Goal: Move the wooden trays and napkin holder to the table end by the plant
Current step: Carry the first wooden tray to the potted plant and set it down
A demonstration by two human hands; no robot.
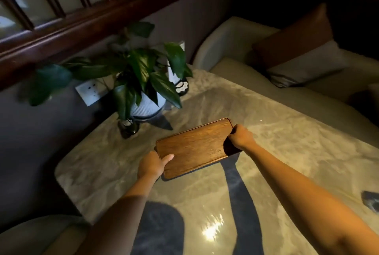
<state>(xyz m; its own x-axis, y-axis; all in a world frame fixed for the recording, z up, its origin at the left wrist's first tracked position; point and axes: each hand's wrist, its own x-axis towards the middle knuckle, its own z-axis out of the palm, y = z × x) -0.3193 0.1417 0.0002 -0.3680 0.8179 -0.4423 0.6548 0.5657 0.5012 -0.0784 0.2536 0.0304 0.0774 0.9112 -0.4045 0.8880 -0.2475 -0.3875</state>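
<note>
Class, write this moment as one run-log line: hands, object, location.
left hand: grip on wooden tray near end | right hand: grip on far end | tray at table end near plant

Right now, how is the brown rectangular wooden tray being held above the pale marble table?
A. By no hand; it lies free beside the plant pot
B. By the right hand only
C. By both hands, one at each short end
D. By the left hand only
C: the left hand grips the near-left end of the brown rectangular wooden tray and the right hand grips the far-right end.
</note>
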